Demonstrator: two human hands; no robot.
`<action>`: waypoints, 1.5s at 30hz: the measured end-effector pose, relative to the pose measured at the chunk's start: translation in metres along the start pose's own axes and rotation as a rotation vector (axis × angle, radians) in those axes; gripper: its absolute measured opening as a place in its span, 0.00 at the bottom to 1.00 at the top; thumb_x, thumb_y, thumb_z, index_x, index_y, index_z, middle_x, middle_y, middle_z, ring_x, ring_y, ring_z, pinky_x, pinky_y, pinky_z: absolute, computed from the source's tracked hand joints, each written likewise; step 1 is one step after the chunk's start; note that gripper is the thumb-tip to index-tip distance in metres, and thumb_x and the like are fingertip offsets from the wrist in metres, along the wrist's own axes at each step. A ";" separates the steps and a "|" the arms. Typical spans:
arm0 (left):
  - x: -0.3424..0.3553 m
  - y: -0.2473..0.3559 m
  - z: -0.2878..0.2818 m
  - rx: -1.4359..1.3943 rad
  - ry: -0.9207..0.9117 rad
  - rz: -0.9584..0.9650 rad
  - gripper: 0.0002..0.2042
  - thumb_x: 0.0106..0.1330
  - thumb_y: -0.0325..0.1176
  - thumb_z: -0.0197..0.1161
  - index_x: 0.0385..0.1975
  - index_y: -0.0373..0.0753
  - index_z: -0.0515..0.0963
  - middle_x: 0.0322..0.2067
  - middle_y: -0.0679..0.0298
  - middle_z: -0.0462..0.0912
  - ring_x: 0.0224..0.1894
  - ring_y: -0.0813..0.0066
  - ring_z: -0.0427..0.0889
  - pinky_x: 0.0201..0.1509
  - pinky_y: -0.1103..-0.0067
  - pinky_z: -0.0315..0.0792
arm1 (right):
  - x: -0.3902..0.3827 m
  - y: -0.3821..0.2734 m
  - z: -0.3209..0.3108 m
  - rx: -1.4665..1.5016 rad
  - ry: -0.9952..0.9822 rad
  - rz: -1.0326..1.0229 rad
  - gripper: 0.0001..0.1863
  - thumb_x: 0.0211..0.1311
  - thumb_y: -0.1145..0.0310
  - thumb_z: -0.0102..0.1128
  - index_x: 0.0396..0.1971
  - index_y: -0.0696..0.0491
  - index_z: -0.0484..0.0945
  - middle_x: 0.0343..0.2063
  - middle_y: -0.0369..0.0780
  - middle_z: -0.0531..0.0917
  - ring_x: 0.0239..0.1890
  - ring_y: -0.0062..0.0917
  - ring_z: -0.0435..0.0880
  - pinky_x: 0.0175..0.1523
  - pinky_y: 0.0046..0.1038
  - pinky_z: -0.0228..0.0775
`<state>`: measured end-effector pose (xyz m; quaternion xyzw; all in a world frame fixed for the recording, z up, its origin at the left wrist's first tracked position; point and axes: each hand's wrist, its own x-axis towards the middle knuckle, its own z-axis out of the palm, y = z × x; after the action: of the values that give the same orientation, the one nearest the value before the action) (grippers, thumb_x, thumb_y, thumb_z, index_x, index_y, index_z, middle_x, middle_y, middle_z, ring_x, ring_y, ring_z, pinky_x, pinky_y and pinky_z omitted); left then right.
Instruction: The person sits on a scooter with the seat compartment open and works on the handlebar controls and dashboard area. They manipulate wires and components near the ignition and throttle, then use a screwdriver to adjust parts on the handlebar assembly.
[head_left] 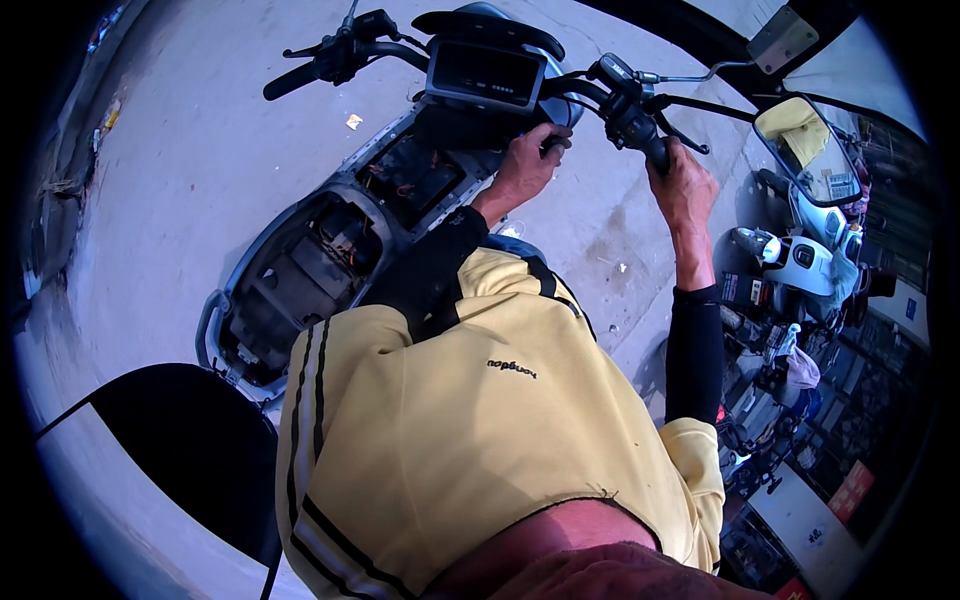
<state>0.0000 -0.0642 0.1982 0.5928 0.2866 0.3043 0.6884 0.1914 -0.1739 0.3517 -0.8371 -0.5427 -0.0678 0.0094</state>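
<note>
While the right hand (pixel 683 190) wraps firmly around the black cylindrical grip (pixel 656 154) at the right end of a grey-and-black scooter (pixel 392 222)'s handlebar, the left hand (pixel 528 163) is bent at the front column with its fingers curled; whether it grasps anything there cannot be told. Just above the left hand sits a dark rectangular display panel (pixel 487 75) in a grey frame, and the black left grip (pixel 290 81) extends free beyond it. The scooter stands on pale concrete ground (pixel 190 210), left of and ahead of the person, its footwell and tail uncovered. Out to the right, a black-rimmed mirror (pixel 808 150) hangs on its stalk, near parked white scooters (pixel 803 266).
</note>
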 end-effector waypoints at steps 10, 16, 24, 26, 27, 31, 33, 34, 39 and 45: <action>0.001 0.004 0.003 -0.300 -0.116 0.039 0.23 0.68 0.13 0.60 0.63 0.31 0.73 0.49 0.58 0.84 0.49 0.77 0.84 0.57 0.78 0.82 | 0.001 -0.002 -0.003 -0.010 -0.008 -0.016 0.11 0.60 0.63 0.70 0.41 0.47 0.81 0.32 0.38 0.87 0.35 0.37 0.89 0.39 0.39 0.80; 0.006 0.014 -0.001 -0.313 -0.111 0.061 0.21 0.70 0.15 0.59 0.63 0.30 0.73 0.49 0.57 0.84 0.46 0.76 0.85 0.56 0.78 0.82 | 0.000 0.000 -0.002 -0.007 -0.003 -0.015 0.12 0.59 0.63 0.71 0.41 0.47 0.81 0.32 0.38 0.87 0.35 0.37 0.89 0.39 0.38 0.80; 0.003 0.022 -0.001 0.015 -0.007 0.189 0.18 0.72 0.25 0.63 0.61 0.32 0.74 0.46 0.55 0.85 0.44 0.68 0.87 0.50 0.74 0.82 | 0.002 0.001 0.003 -0.006 -0.002 -0.017 0.12 0.59 0.63 0.71 0.41 0.46 0.81 0.32 0.39 0.87 0.34 0.38 0.89 0.39 0.39 0.80; 0.004 0.020 -0.002 0.327 0.045 0.406 0.17 0.73 0.28 0.64 0.58 0.32 0.74 0.45 0.51 0.85 0.44 0.60 0.88 0.48 0.71 0.81 | 0.001 0.000 0.001 -0.002 -0.003 -0.014 0.12 0.59 0.64 0.71 0.41 0.46 0.81 0.32 0.39 0.87 0.34 0.38 0.89 0.39 0.39 0.80; 0.005 0.019 -0.004 0.358 0.049 0.442 0.16 0.73 0.29 0.64 0.57 0.32 0.74 0.45 0.50 0.85 0.44 0.56 0.87 0.47 0.69 0.81 | 0.001 0.000 0.000 0.000 -0.004 -0.012 0.11 0.59 0.64 0.71 0.41 0.46 0.81 0.32 0.39 0.87 0.34 0.38 0.89 0.39 0.39 0.80; 0.012 0.018 -0.006 0.429 0.062 0.521 0.15 0.73 0.31 0.63 0.55 0.32 0.73 0.44 0.47 0.84 0.44 0.46 0.86 0.45 0.65 0.81 | 0.002 0.001 0.002 -0.001 -0.014 -0.009 0.11 0.60 0.63 0.70 0.41 0.46 0.81 0.31 0.39 0.87 0.34 0.39 0.89 0.40 0.40 0.80; 0.013 0.018 -0.006 0.428 0.064 0.515 0.15 0.73 0.31 0.63 0.54 0.32 0.73 0.44 0.47 0.84 0.44 0.46 0.86 0.44 0.65 0.81 | 0.004 -0.001 -0.002 0.002 -0.038 -0.011 0.12 0.60 0.62 0.70 0.41 0.47 0.81 0.31 0.40 0.87 0.35 0.40 0.89 0.40 0.41 0.80; 0.013 0.019 -0.005 0.416 0.058 0.509 0.15 0.73 0.31 0.63 0.54 0.32 0.73 0.43 0.47 0.84 0.44 0.45 0.86 0.44 0.65 0.81 | 0.005 -0.001 -0.004 0.001 -0.049 -0.009 0.12 0.60 0.61 0.70 0.41 0.47 0.81 0.31 0.40 0.88 0.35 0.40 0.89 0.40 0.41 0.80; 0.012 0.016 -0.001 0.384 0.048 0.461 0.16 0.72 0.31 0.64 0.55 0.34 0.73 0.43 0.48 0.84 0.42 0.48 0.87 0.45 0.65 0.81 | 0.012 0.004 -0.010 0.099 -0.193 0.004 0.19 0.60 0.54 0.72 0.43 0.51 0.82 0.26 0.41 0.86 0.31 0.39 0.88 0.38 0.39 0.78; 0.010 0.017 0.003 0.309 -0.024 0.374 0.19 0.69 0.30 0.67 0.57 0.36 0.74 0.43 0.53 0.85 0.42 0.58 0.88 0.47 0.70 0.82 | 0.035 0.031 -0.023 0.746 -0.727 0.205 0.25 0.57 0.46 0.78 0.36 0.55 0.85 0.16 0.30 0.74 0.17 0.15 0.72 0.24 0.21 0.64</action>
<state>0.0070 -0.0567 0.2151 0.7373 0.2067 0.3721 0.5246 0.2310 -0.1565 0.3807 -0.7953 -0.4134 0.4255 0.1246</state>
